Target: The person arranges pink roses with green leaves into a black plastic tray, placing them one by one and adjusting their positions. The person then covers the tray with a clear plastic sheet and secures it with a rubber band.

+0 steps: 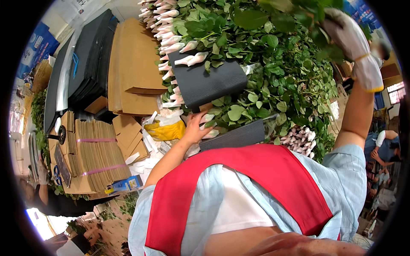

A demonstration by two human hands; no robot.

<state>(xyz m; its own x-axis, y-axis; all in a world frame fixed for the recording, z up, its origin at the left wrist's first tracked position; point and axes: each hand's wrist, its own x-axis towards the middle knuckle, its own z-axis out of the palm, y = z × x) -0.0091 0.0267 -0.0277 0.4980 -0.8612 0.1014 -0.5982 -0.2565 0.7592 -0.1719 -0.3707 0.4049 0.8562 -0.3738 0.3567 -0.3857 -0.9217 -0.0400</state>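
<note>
At the near edge of the flower pile, my bare left hand (197, 128) has its fingers curled round a pale wrapped rose bud (207, 117). Raised at the upper right, my right hand (347, 36) wears a white glove with a yellow cuff. It is closed on a leafy rose stem, whose blurred leaves (294, 10) partly hide the fingers. Between my arms lies a heap of green rose foliage (277, 70), with white-sleeved rose buds (171, 40) lined along its left side. A dark corrugated sheet (209, 79) covers some stems, and another corrugated sheet (237, 135) lies nearer me.
A yellow-and-white glove (166, 129) lies left of my left hand. Bundled cardboard (98, 147), brown sheets (134, 64) and black sheets (92, 55) fill the left side. Blue scissors (57, 175) and a blue box (128, 183) sit near the front. Other people work at both sides.
</note>
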